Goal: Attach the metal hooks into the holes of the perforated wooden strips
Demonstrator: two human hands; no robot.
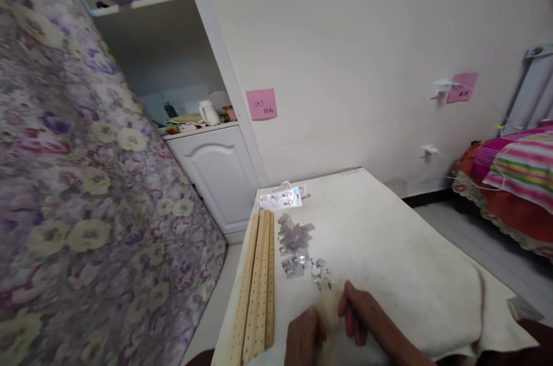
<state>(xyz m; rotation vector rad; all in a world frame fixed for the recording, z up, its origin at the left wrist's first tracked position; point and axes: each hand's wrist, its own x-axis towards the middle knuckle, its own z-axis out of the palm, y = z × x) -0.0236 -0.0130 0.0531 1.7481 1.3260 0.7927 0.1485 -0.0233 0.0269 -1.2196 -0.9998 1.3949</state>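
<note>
My left hand [303,335] is at the near edge of the table, its fingers closed against the left side of a pale beige, blurred strip-like piece [330,311]. Curled just right of that piece is my right hand [360,313], thumb and forefinger together; whatever it pinches is too small to make out. Several small white pieces [322,272] lie just beyond the beige piece. Farther back are small clear plastic packets [295,234] with metal-looking bits inside. Long wooden strips with rows of holes [260,279] lie side by side along the left edge.
A pale cloth covers the table [380,239]. Clear packaging [280,199] lies at its far left corner. A floral curtain [99,181] and a white cabinet [211,173] are on the left. At right stands a bed with a striped cover [522,164].
</note>
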